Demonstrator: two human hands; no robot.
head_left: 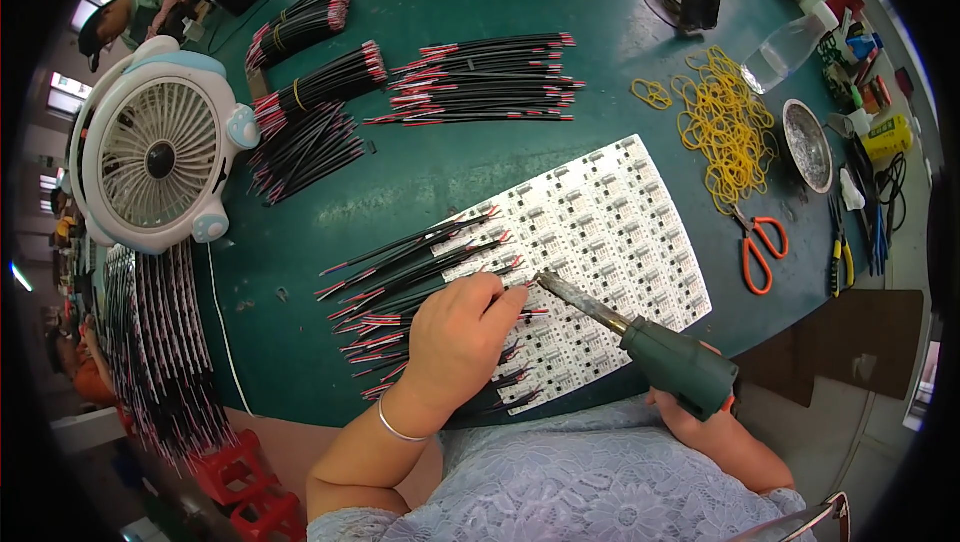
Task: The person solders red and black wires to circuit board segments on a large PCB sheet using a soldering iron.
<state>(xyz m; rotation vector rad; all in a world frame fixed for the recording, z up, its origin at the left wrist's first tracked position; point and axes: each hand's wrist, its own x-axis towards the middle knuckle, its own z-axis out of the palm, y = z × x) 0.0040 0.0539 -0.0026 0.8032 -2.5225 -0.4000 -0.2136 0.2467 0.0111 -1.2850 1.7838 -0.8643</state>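
Note:
A white panel of small circuit boards (625,212) lies at a slant on the green table. Several short black wires with red ends (400,252) rest across its left side. My left hand (455,332) is over these wires, thumb and forefinger pinched on a wire whose red end lies on the panel. My right hand (685,417) grips a dark green soldering gun (680,367), mostly hidden behind its body. The gun's metal tip (545,280) meets the panel just right of my left fingertips. Whether it touches the wire end, I cannot tell.
Bundled wires (320,82) and a loose row of wires (485,82) lie farther back. A fan (160,162) stands left. Yellow rubber bands (725,127), a metal bowl (806,147), orange-handled scissors (758,252) and a clear bottle (790,47) sit right. Another person (140,17) is at far left.

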